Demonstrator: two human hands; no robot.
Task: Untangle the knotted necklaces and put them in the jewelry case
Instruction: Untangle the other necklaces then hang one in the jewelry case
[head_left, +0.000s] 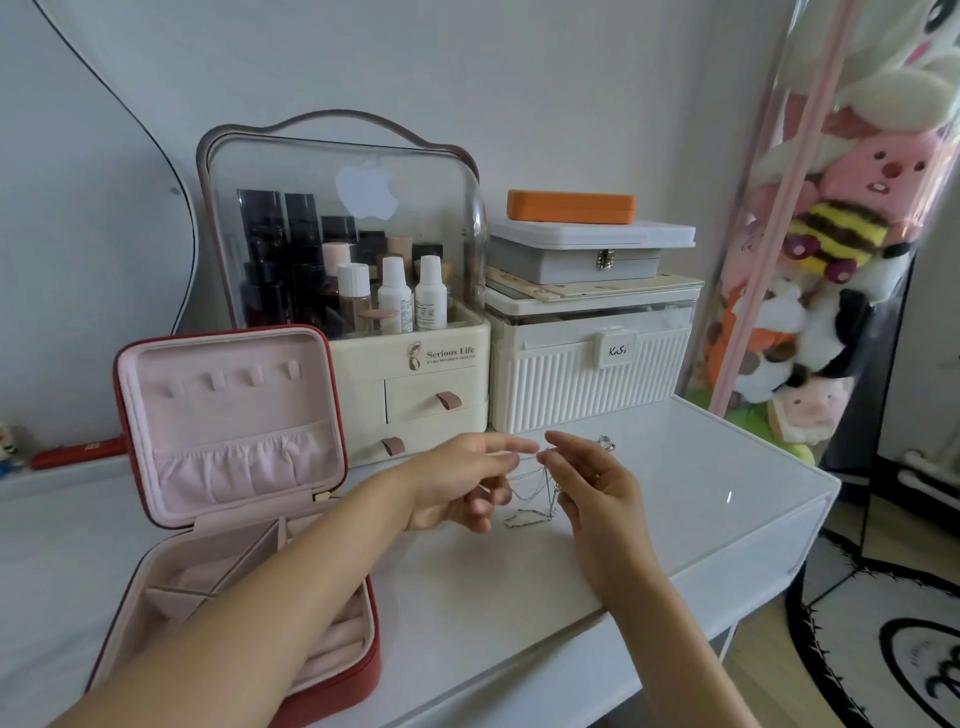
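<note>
Both hands are raised above the white tabletop, so the tangled silver necklaces hang free for picking apart. The left hand and right hand each pinch a short stretch of chain between thumb and forefinger, other fingers loosely spread. The tangle dangles between them, its lowest loop touching the surface. The red jewelry case stands open, near left.

The open jewelry case sits at the left of the desk. Behind it to the right stands a cosmetics organizer, with a ribbed storage box beside that carrying stacked boxes. The tangled necklaces hang between both hands before them.
</note>
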